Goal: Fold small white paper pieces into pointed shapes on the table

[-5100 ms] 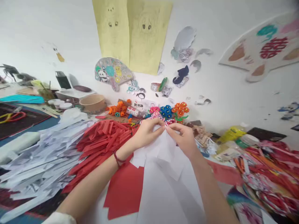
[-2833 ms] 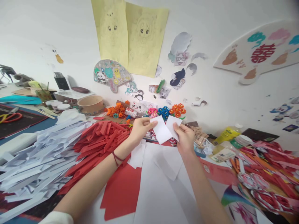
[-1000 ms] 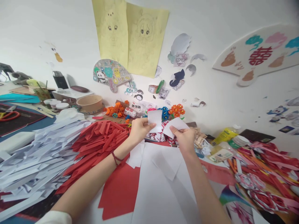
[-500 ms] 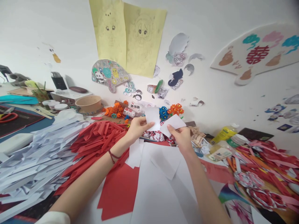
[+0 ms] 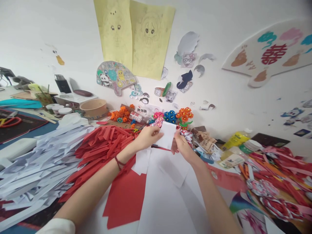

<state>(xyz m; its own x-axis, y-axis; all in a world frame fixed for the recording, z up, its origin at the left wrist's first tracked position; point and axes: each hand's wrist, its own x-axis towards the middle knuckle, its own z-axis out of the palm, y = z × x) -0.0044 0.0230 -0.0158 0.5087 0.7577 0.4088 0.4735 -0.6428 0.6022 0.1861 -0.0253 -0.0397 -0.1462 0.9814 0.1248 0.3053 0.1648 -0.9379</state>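
My left hand (image 5: 147, 138) pinches the left side of some small white paper pieces (image 5: 167, 135), which appear to overlap as one stack. Around their right edge close the fingers of my right hand (image 5: 182, 144). The pieces are held up off the table, tilted toward me. Below them a large white sheet (image 5: 168, 208) lies flat, with a smaller white piece (image 5: 174, 170) on top of it. Another white piece (image 5: 142, 162) rests at its upper left, and red paper (image 5: 125, 204) lies along its left side.
Piles of red folded strips (image 5: 101, 148) and white folded strips (image 5: 41, 172) are heaped at the left. Paper flowers (image 5: 184, 115) stand by the wall. Bottles (image 5: 235, 139) and coloured strips (image 5: 275, 169) crowd the right. Scissors (image 5: 12, 121) lie far left.
The two white pieces, held apart before, have come together between my hands. My right hand has moved left and lower, and my left hand a little lower.
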